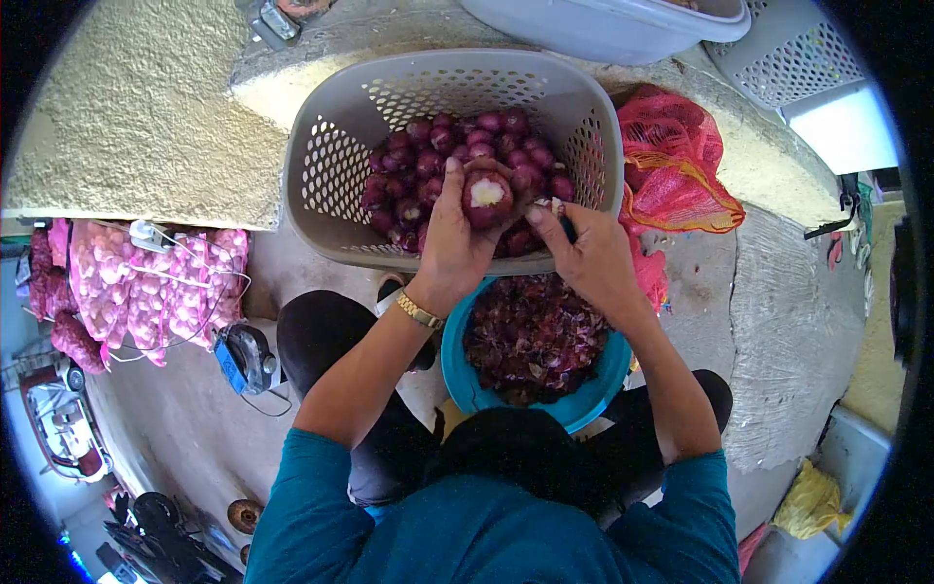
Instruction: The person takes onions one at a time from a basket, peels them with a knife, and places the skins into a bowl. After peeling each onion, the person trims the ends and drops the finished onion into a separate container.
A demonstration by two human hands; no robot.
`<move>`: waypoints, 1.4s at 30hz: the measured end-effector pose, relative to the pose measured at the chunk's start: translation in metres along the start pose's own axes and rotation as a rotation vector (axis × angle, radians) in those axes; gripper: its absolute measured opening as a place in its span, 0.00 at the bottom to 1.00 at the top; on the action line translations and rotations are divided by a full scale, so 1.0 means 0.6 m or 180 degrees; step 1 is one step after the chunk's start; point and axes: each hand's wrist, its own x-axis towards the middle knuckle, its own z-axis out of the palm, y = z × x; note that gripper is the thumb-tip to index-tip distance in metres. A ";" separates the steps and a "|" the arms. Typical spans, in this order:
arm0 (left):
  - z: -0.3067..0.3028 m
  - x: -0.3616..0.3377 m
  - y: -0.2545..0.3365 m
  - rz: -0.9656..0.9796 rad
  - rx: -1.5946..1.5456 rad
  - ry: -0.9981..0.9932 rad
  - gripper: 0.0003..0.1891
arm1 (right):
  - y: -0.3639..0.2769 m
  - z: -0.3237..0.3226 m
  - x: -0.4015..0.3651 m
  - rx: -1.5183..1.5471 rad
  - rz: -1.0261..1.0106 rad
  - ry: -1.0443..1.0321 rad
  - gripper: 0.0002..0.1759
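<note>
My left hand (455,238) is wrapped round a red onion (486,198) whose cut end shows white, above the front part of a grey-brown perforated basket (321,234). Beside it, my right hand (587,248) is closed round a small tool with a dark handle (568,229); most of the tool is hidden by the fingers. Many red onions (428,161) lie in the basket. Just below the hands, a teal basin (452,355) holds loose onion skins (535,336).
Red mesh netting (671,161) lies right of the basket. A pale tub (593,34) and a grey crate (788,58) stand beyond. At left are pink net sacks of bulbs (156,292) and a blue-fronted device (243,355) with a cable.
</note>
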 end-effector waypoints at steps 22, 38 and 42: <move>-0.021 -0.006 0.001 -0.0215 -0.0331 -0.0613 0.16 | 0.029 -0.082 -0.059 -0.1405 -0.0943 -0.0820 0.25; 0.003 -0.027 0.003 -0.0467 0.0359 -0.0462 0.19 | 0.036 -0.053 -0.030 -0.0070 -0.0663 0.0328 0.19; -0.023 -0.014 0.002 -0.0522 0.0637 -0.0706 0.22 | 0.023 -0.056 -0.022 0.0254 -0.0706 0.0343 0.17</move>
